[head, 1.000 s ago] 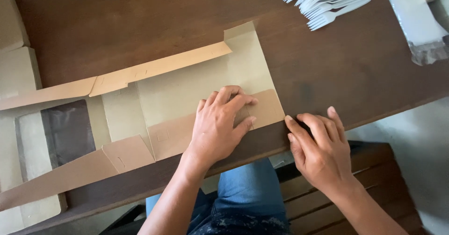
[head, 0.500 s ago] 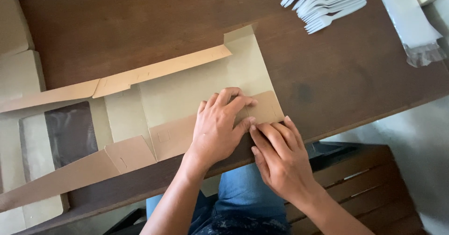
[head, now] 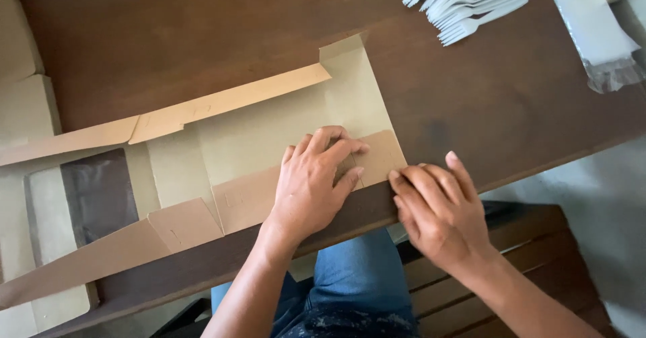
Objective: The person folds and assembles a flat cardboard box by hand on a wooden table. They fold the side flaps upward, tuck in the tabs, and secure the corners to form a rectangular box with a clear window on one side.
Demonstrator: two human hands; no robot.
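A flat brown cardboard box blank [head: 269,133] lies unfolded on the dark wooden table [head: 202,35]. Its near flap [head: 377,156] is folded up over the panel. My left hand [head: 313,186] lies palm-down on that flap and holds it flat, fingers close together. My right hand [head: 437,210] rests at the table's near edge just right of the flap's end, fingers spread and slightly bent, with the fingertips touching the flap's corner. It grips nothing.
Several white plastic forks [head: 471,2] lie in a bunch at the far right. A clear plastic bag [head: 592,28] lies beside them. More cardboard [head: 23,109] sits at the left. A wooden bench [head: 531,257] and my jeans-clad knees [head: 363,277] are below the table edge.
My right hand slid left along the table edge up against my left hand, then drew back a little to the right. My left hand stayed pressed on the flap.
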